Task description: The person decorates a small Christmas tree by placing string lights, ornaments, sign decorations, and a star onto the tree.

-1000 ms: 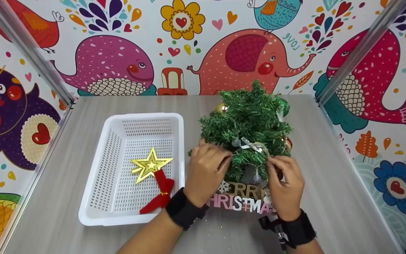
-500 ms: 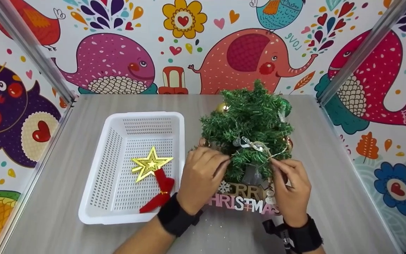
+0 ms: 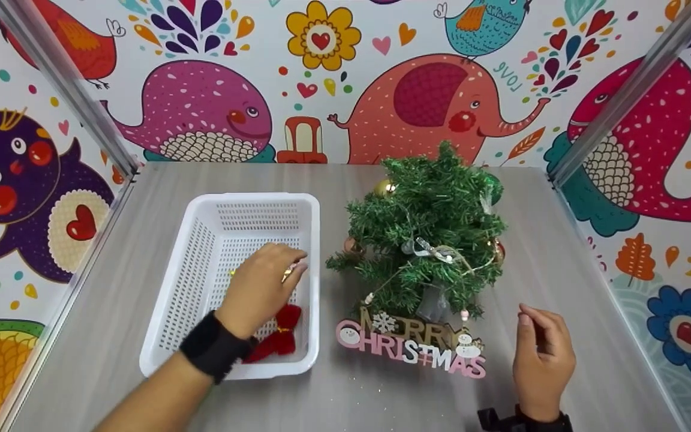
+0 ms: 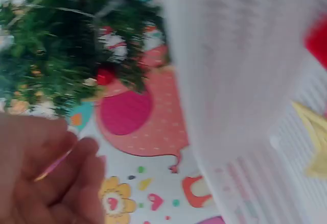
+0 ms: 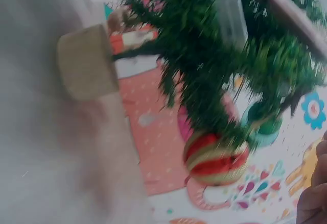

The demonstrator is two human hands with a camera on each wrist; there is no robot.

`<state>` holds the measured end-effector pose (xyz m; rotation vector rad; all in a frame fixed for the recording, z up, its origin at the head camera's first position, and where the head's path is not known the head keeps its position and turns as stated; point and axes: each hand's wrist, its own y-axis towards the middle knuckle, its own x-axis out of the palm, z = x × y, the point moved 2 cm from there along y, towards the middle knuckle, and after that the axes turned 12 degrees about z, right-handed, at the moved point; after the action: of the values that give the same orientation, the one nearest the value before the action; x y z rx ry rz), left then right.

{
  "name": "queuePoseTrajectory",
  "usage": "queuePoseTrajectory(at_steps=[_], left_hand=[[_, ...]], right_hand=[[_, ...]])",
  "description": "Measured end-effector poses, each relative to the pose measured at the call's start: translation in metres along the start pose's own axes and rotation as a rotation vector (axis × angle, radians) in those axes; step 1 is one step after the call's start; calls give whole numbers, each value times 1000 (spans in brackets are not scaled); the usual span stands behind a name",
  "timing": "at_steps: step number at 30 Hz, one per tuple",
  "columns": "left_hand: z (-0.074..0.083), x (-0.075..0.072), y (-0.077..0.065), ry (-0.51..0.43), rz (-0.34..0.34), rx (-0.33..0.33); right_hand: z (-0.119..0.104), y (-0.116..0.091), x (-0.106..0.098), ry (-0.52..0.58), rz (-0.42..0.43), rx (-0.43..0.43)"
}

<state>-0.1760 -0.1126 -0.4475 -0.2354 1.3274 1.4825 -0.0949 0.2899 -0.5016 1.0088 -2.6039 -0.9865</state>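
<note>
My left hand (image 3: 258,288) is over the white basket (image 3: 314,240), its fingers loosely bent and holding nothing. Below it lies a gold star (image 4: 317,137), mostly covered by the hand in the head view. A red velvet bow (image 3: 285,327) rests in the basket near the wrist. The small green Christmas tree (image 3: 429,216) stands right of the basket. On its front hangs a "Merry Christmas" sign (image 3: 411,354), with its cord over the branches. My right hand (image 3: 543,354) is right of the sign, thumb and forefinger close together, nothing between them.
Baubles hang on the tree, including a red-and-gold striped one (image 5: 214,157) and a green one (image 3: 490,187). The tree has a pale round base (image 5: 87,63). Cartoon-printed walls and metal posts (image 3: 615,102) bound the grey table (image 3: 111,300). Glitter specks lie in front.
Both hands have let go of the sign's cord at the tree. My left hand has moved left over the basket; my right hand has drawn back to the right. The sign now hangs free.
</note>
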Motion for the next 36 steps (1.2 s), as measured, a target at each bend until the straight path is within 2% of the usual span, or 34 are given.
queuePoseTrajectory(at_steps=[3, 5, 7, 11, 15, 18, 26, 29, 32, 36], left_hand=[[-18, 10, -7, 31, -268, 22], [-27, 18, -14, 36, -413, 54], [-34, 25, -21, 43, -518, 85], [-44, 34, -36, 74, -641, 115], [-49, 37, -48, 130, -696, 173], [-51, 40, -53, 151, -698, 213], [-58, 46, -51, 74, -698, 250], [-60, 44, -49, 27, -719, 236], [-59, 37, -46, -12, -743, 169], [-53, 15, -37, -24, -691, 107]], right_hand=[[17, -6, -8, -57, 6, 64], [23, -10, -11, -78, -3, 92], [27, -14, -11, -95, -6, 117], [33, -24, -12, -145, -40, 166], [37, -32, -12, -167, -71, 216], [38, -35, -12, -145, -81, 240], [38, -38, -10, -165, -108, 247], [35, -38, -9, -169, -123, 248], [30, -35, -9, -183, -124, 250], [15, -27, -12, -185, -92, 243]])
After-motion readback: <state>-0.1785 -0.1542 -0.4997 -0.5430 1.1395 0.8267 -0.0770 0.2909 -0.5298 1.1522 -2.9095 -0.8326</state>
